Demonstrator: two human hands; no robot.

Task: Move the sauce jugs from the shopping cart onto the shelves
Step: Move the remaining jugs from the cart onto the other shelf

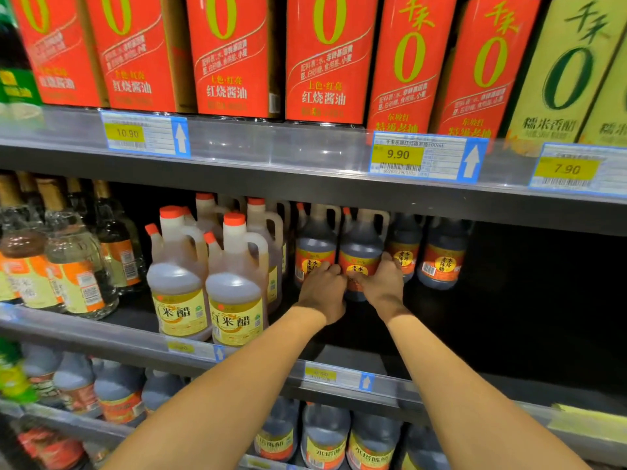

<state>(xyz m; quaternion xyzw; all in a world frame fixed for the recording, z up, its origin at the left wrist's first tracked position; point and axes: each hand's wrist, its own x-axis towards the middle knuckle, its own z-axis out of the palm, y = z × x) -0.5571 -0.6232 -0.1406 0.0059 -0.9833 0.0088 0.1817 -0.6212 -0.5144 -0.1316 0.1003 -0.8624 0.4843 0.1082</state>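
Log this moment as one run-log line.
stage: shelving | left hand: on dark jug | right hand: on same jug | place: middle shelf, between dark jugs | cart: unseen

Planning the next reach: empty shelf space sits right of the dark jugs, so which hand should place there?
Right. The right hand is nearest the empty shelf space; the left hand would have to cross over.
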